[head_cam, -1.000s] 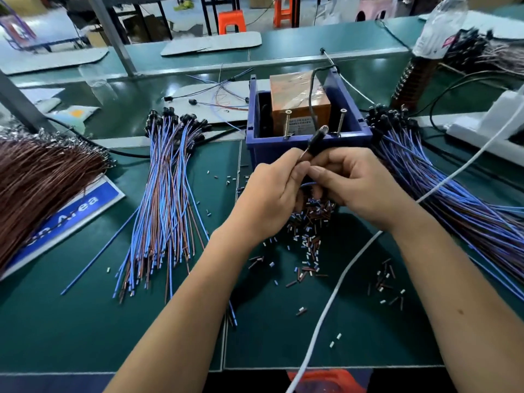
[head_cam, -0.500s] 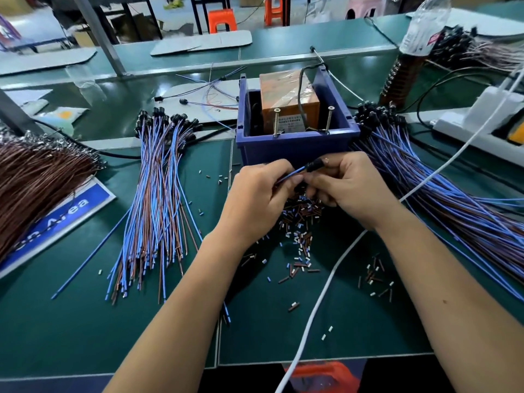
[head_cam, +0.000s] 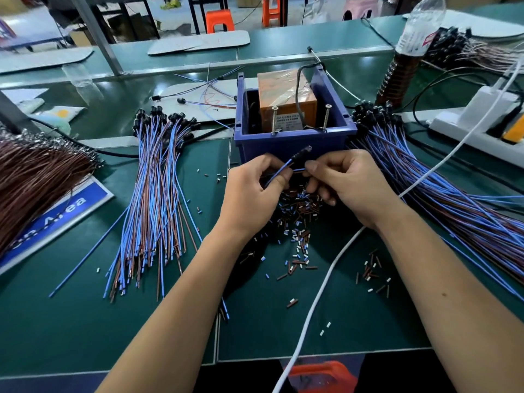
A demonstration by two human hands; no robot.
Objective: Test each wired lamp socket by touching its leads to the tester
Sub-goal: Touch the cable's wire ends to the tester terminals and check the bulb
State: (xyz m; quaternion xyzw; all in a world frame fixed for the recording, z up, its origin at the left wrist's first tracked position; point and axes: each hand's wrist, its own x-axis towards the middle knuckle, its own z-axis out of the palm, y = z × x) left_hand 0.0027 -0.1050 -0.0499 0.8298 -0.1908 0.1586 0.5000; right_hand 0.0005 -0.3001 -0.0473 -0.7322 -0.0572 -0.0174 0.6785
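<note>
The tester is a blue plastic bin holding an orange box, with two upright screws on its front wall. Just in front of it I hold one wired lamp socket, black with blue leads. My left hand pinches its blue leads below the socket. My right hand pinches a lead end beside the socket. The socket sits below the screws, apart from them. One bundle of wired sockets lies at the left and another bundle at the right.
Cut bits of wire insulation litter the green mat under my hands. A white cable runs across the mat to a power strip at the right. Brown wires lie far left; a bottle stands behind.
The socket has come down from the level of the screws to just below the bin's front wall, and both hands have lowered with it, still gripping the leads.
</note>
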